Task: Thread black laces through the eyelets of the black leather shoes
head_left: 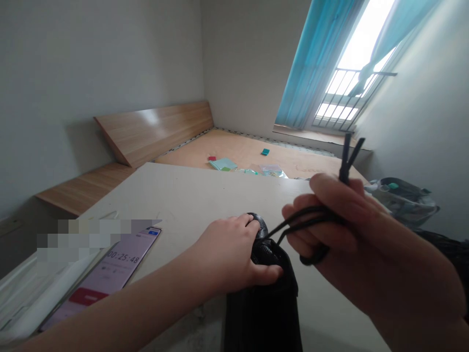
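Observation:
A black leather-looking shoe [264, 313] stands on the white tabletop, its rounded toe end pointing away from me and its near part in dark shadow. My left hand [230, 256] grips its upper from the left, fingers over the far end and thumb across the near side. My right hand [337, 220] is closed on the black laces [298, 215], raised to the right of the shoe. Two cord strands run taut from the shoe into that fist. Their two ends stick up above the thumb, and a dark loop hangs below the fingers.
On the white table [190, 195] at left lies a phone [124, 269] showing a timer, beside clear plastic [47, 288]. Beyond is a bed [238, 142] with small packets and a wooden headboard [157, 129]. A bag [406, 195] stands at right.

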Action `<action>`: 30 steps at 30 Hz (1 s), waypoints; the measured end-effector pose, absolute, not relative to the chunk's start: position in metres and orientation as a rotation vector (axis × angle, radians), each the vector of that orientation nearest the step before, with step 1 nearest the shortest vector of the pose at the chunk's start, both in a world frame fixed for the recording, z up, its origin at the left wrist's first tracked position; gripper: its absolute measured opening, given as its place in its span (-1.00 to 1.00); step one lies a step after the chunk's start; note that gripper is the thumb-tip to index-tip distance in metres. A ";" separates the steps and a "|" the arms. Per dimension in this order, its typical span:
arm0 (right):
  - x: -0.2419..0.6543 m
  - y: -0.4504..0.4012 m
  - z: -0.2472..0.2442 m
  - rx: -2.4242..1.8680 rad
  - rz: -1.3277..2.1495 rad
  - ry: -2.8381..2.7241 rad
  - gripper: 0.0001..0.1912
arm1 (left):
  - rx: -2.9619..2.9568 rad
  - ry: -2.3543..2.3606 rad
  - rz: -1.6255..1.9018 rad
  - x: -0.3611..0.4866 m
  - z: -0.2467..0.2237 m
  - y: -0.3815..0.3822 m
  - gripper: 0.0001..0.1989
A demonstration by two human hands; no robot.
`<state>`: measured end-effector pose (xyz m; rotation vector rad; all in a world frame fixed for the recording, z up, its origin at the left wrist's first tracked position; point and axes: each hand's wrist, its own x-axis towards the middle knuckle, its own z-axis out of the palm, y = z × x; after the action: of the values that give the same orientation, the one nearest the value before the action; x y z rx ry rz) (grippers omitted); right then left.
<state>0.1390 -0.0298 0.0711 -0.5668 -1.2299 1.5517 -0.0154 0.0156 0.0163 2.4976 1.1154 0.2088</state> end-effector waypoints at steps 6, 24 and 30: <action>0.149 -0.014 0.073 -0.705 1.324 -1.232 -0.71 | 2.365 1.208 0.561 -0.023 0.040 0.019 -0.65; 0.192 0.025 0.064 -1.028 0.358 -1.335 -0.77 | 1.541 0.601 0.930 -0.029 0.061 0.016 -0.58; 0.243 0.043 0.076 -1.130 0.635 -1.238 -0.80 | 1.332 0.627 1.156 -0.054 0.080 0.040 -0.61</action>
<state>0.2430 0.0428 0.0758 -1.1295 -1.2381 0.6353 -0.0540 0.0403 0.0801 1.3324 0.6265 1.1557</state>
